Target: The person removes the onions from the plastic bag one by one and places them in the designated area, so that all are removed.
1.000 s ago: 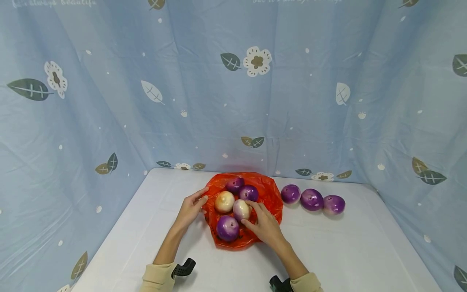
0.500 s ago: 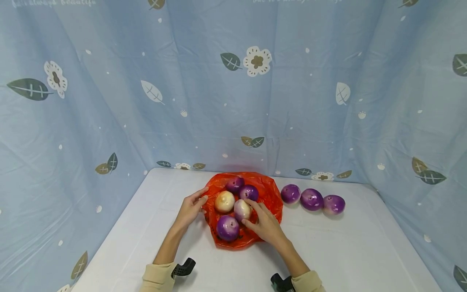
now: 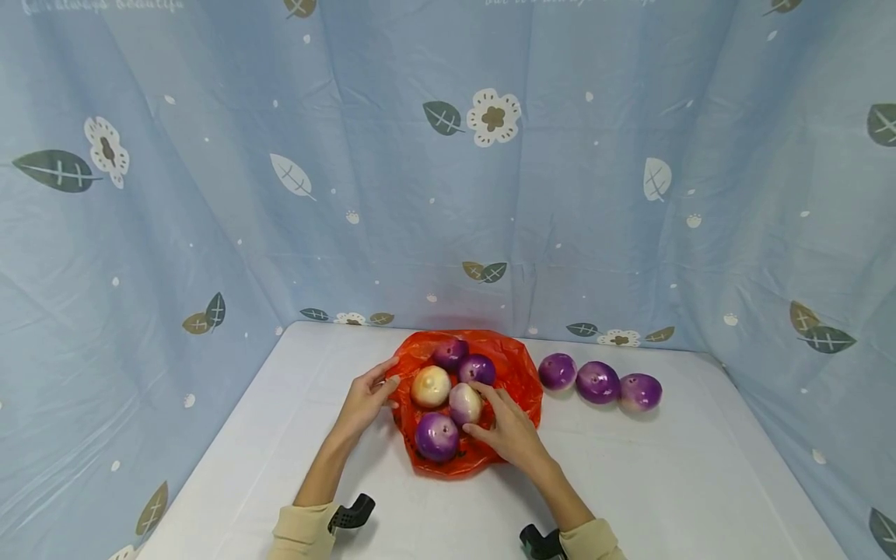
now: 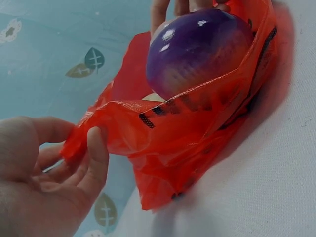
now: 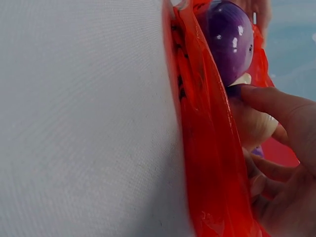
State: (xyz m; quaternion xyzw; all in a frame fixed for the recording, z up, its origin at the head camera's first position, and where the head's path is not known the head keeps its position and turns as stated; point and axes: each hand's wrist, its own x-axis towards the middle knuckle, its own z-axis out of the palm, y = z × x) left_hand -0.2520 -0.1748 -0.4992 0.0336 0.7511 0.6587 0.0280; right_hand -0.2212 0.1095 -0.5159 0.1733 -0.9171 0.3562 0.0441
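A red plastic bag (image 3: 516,373) lies with its mouth spread wide on the table, several glossy onions inside. Between finger and thumb, my left hand (image 3: 364,401) pinches the bag's left rim; the left wrist view shows the gathered film (image 4: 79,140). Inside the mouth, my right hand (image 3: 514,435) grips a pale, purple-tinged onion (image 3: 462,403) with thumb and fingers on either side. In front of it sits a purple onion (image 3: 437,438), and to its left a cream onion (image 3: 430,386). Two darker purple onions, a rear one (image 3: 450,355) and a nearer one (image 3: 477,369), lie at the back.
On the white table (image 3: 672,482), right of the bag, three purple onions stand in a row: a left one (image 3: 558,372), a middle one (image 3: 598,383) and a right one (image 3: 640,393). A blue patterned curtain (image 3: 581,210) encloses the back and sides.
The pale onion and my right hand have shifted very slightly right since a second ago. My left hand stays at the bag's rim.
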